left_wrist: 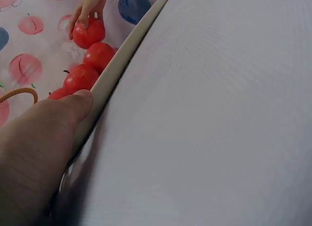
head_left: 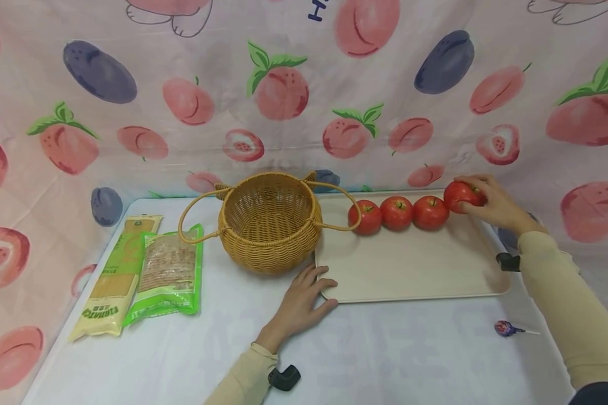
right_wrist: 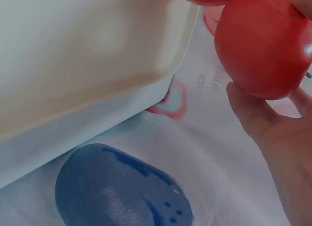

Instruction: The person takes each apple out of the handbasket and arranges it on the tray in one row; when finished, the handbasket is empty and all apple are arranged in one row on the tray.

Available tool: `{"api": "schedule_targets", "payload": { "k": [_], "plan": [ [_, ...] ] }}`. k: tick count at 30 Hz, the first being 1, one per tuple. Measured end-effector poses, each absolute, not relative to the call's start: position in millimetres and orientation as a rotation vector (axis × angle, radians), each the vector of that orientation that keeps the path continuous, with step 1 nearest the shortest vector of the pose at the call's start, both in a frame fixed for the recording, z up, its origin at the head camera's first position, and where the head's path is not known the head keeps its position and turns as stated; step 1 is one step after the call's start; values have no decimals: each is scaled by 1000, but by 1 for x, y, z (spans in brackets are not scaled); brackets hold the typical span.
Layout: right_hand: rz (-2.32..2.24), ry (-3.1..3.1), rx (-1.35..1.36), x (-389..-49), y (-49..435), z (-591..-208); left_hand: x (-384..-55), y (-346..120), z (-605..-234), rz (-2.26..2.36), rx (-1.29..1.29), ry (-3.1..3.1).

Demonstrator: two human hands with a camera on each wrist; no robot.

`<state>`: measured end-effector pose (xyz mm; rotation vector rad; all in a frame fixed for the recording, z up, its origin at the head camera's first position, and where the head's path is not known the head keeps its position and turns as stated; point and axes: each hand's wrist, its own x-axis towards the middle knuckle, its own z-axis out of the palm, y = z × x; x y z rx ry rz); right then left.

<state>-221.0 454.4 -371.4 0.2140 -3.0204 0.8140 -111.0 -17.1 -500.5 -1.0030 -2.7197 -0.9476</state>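
Observation:
My right hand (head_left: 491,202) grips a red apple (head_left: 459,196) above the back right corner of a beige tray (head_left: 410,270). In the right wrist view the fingers and thumb wrap round this apple (right_wrist: 265,43). Three more apples stand in a row along the tray's back edge: a left apple (head_left: 366,218), a middle apple (head_left: 397,214) and a right apple (head_left: 430,213). My left hand (head_left: 304,298) rests at the tray's front left corner, fingers spread over the rim. Its thumb (left_wrist: 78,105) lies along the rim in the left wrist view.
A wicker basket (head_left: 271,250) with two raised handles stands left of the tray, its right handle reaching over the left apple. Further left lie a noodle packet (head_left: 114,281) and a green-edged bag (head_left: 169,270). A lollipop (head_left: 506,328) lies at front right. A fruit-print cloth (head_left: 304,140) hangs behind.

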Motion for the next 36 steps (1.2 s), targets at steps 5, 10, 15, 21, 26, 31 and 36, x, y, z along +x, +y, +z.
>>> {"api": "schedule_targets", "payload": {
  "k": [5,10,15,21,26,31,36],
  "plan": [
    [781,-3062,152,-222,458,-375,-111,-17,-500,-954,-1002,-2728],
    [755,-3096,118,-223,462,-380,-112,-17,-499,-964,-998,-2735],
    [765,-3125,105,-224,465,-386,-112,-17,-500,-967,-1002,-2720],
    [797,-3140,111,-223,469,-393,-112,-17,-501,-953,-1003,-2716],
    [802,-3152,117,-222,471,-397,-113,-16,-502,-947,-1002,-2715],
    [809,-3179,107,-223,472,-401,-112,-17,-503,-950,-997,-2734],
    [764,-3198,147,-227,473,-406,-112,-17,-502,-950,-999,-2717]
  ]
}}
